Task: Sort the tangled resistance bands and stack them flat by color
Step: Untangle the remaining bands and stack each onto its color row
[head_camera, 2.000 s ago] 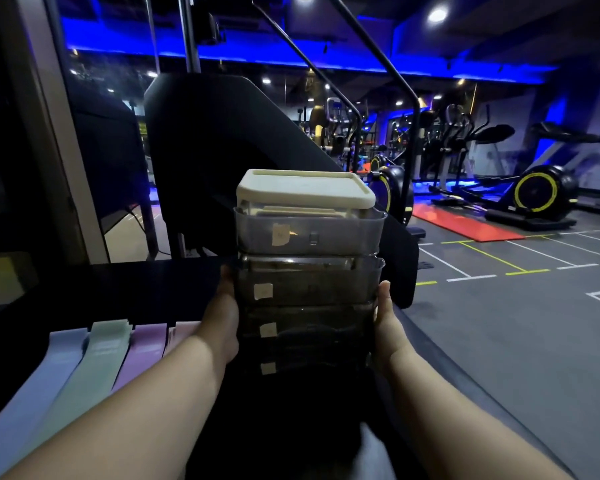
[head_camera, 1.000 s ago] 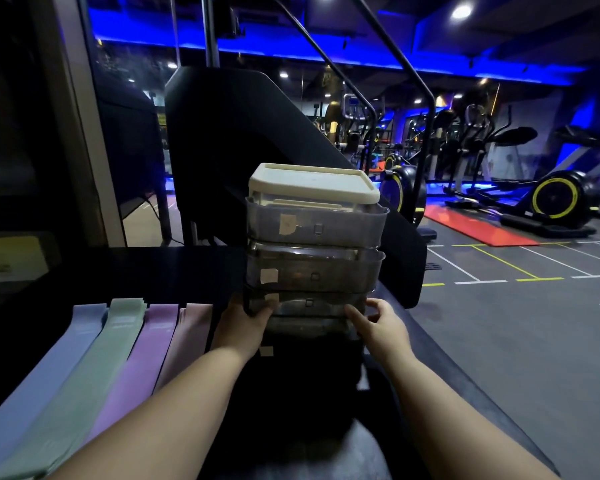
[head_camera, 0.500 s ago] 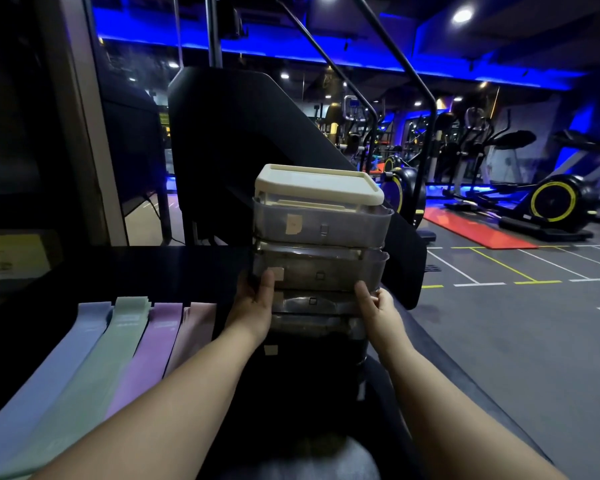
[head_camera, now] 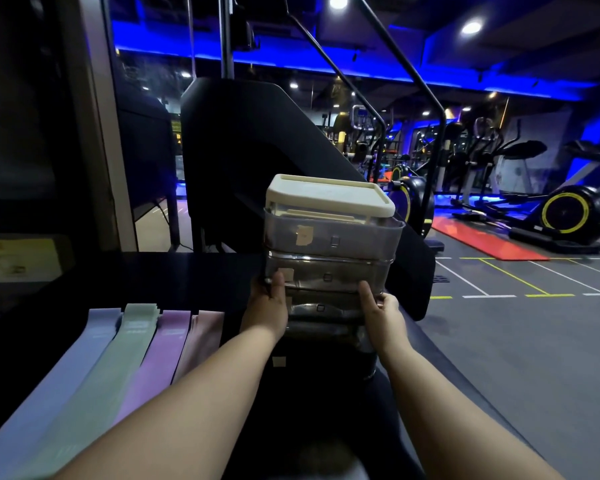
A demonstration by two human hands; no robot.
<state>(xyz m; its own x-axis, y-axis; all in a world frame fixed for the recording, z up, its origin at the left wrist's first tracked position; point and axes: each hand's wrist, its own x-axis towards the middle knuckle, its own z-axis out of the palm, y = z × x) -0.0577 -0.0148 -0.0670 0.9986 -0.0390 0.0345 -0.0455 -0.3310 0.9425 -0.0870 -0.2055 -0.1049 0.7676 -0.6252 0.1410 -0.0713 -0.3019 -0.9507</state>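
Hands point(head_camera: 267, 308) higher on container stack point(head_camera: 329, 237)

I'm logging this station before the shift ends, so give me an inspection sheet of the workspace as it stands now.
Surface: dark table, dimly lit.
Job's things: blue band, green band, purple band and pink band lie flat, side by side, on the left.
Clutter: stack of clear containers with a cream lid, right of the bands.
Hands: left hand and right hand grip the stack's sides, thumbs on its front.
Cables: nothing seen.
Surroundings: black machine behind the table; red mat and yellow-wheeled bike on the gym floor.
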